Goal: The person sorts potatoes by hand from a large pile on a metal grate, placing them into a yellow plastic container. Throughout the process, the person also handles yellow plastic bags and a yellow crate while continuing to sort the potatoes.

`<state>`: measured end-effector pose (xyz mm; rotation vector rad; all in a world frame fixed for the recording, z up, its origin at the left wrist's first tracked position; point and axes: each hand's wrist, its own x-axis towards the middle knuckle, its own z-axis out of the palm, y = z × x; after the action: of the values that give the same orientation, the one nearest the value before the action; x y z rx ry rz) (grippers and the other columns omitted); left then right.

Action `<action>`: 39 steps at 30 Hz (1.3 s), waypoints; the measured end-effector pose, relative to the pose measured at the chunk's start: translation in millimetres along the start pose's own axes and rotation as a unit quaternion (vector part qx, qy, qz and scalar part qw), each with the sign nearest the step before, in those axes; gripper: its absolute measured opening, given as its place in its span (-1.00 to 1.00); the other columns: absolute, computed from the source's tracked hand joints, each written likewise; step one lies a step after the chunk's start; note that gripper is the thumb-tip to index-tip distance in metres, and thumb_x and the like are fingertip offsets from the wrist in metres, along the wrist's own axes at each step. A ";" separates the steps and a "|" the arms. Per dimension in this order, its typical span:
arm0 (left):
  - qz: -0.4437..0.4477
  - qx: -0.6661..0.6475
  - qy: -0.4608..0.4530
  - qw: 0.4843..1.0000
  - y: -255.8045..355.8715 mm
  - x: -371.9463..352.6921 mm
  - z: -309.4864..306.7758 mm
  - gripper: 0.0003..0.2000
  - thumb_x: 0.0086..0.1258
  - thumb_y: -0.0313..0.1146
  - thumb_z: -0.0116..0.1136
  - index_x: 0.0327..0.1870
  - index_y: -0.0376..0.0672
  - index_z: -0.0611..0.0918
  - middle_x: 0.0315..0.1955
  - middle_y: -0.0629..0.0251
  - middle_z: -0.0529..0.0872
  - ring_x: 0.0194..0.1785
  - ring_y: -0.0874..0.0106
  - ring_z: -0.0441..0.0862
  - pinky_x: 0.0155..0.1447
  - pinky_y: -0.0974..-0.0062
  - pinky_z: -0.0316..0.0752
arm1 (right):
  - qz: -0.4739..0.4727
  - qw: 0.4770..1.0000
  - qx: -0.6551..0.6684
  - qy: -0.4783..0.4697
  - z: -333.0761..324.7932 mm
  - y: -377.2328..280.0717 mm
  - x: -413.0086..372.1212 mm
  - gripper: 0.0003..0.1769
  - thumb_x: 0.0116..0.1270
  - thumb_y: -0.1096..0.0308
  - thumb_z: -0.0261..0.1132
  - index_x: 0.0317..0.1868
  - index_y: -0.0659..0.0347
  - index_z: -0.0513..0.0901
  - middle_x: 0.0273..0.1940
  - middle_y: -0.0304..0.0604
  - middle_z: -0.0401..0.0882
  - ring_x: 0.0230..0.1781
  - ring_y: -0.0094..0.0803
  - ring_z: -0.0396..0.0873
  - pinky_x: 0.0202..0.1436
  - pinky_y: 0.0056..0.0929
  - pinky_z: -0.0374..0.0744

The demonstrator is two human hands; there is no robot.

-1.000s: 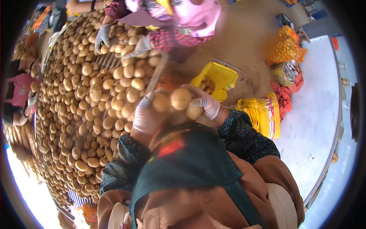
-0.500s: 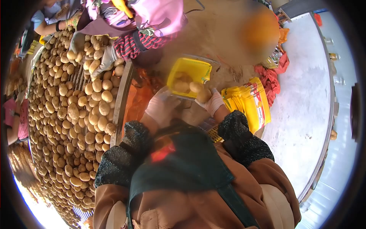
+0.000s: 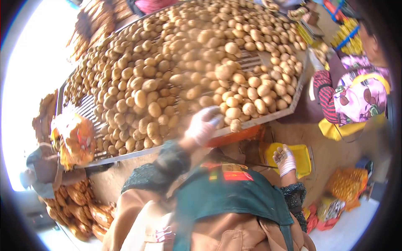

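Observation:
My left hand, in a pale glove, reaches over the metal rim of the sorting table. It is slightly blurred, its fingers look apart, and nothing shows in it. Close by its fingertips are loose potatoes, one of them right at the rim. Off to the right, my right hand is turned palm up with loosely curled fingers and holds nothing. Its glove leaves the fingertips bare. Behind and below it stands a yellow basket, whose inside is partly hidden by the hand.
A co-worker in a flowered garment sits at the table's right end. Another person is at the left beside a filled bag. Stacked potato sacks lie lower left; a net bag of potatoes lies right. Orange material hangs under the rim.
The view has swung left toward the table. My right hand held potatoes at the yellow basket and is now without them. My left hand has moved from beside the basket to the table's potatoes.

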<state>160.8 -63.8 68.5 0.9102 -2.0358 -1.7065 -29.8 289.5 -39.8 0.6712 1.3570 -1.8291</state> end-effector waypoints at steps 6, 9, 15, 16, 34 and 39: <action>0.102 0.409 0.364 0.830 -12.2 3.4 -178.6 -0.61 0.41 -0.38 0.32 0.23 -0.24 0.59 0.11 0.06 0.64 0.10 0.16 0.63 0.24 0.34 0.54 | -0.094 0.954 -0.241 -0.150 170.4 -23.4 -2.3 -0.60 0.50 0.40 0.26 0.31 0.21 0.54 0.00 -0.09 0.72 -0.21 -0.33 0.74 -0.21 -0.39 0.76; -0.008 0.501 0.304 0.810 -38.5 21.4 -220.7 -0.38 0.35 -0.22 0.36 0.41 -0.18 0.44 0.25 0.00 0.53 0.30 -0.02 0.47 0.35 0.13 0.45 | -0.138 0.901 -0.312 -0.267 249.5 -1.0 6.3 -0.66 0.48 0.44 0.31 0.23 0.24 0.62 0.01 -0.13 0.73 -0.18 -0.46 0.72 -0.20 -0.49 0.72; 0.034 0.177 0.329 0.927 -53.3 25.3 -237.5 -0.36 0.38 -0.37 0.30 0.48 -0.24 0.36 0.27 0.02 0.55 0.29 0.10 0.53 0.39 0.25 0.45 | -0.090 0.765 -0.511 -0.382 376.0 37.3 -28.2 -0.72 0.48 0.39 0.34 0.13 0.26 0.67 -0.05 -0.21 0.73 -0.06 -0.51 0.65 0.04 -0.50 0.64; -0.008 -0.193 0.314 0.929 -52.9 17.3 -239.9 -0.35 0.38 -0.35 0.31 0.49 -0.23 0.36 0.25 0.11 0.56 0.26 0.20 0.55 0.36 0.33 0.46 | -0.208 0.712 -0.505 -0.441 379.5 57.9 -2.0 -0.70 0.44 0.34 0.38 0.11 0.27 0.68 -0.06 -0.16 0.74 -0.07 -0.42 0.67 0.07 -0.44 0.64; -0.214 0.368 0.078 0.902 17.8 8.7 -206.4 -0.57 0.28 -0.06 0.38 0.00 -0.18 0.59 -0.09 -0.02 0.74 0.03 -0.02 0.69 0.09 0.11 0.59 | -0.394 0.543 -0.684 -0.287 558.3 165.4 -28.5 -0.10 0.14 -0.08 0.58 0.33 0.26 0.41 0.21 0.24 0.56 0.23 0.02 0.60 0.30 -0.08 0.56; -0.250 0.356 0.073 0.898 33.2 22.3 -203.7 -0.55 0.22 -0.09 0.42 0.04 -0.13 0.60 -0.17 0.03 0.76 -0.03 0.02 0.72 0.05 0.18 0.62 | -0.243 0.587 -0.709 -0.307 557.4 155.0 -39.2 -0.20 0.16 -0.07 0.55 0.25 0.26 0.49 0.09 0.19 0.69 0.14 0.03 0.67 0.27 -0.13 0.60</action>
<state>262.1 -228.8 143.4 1.8589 -2.4968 -0.9879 131.4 -256.4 71.2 -1.1658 1.9419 -0.5444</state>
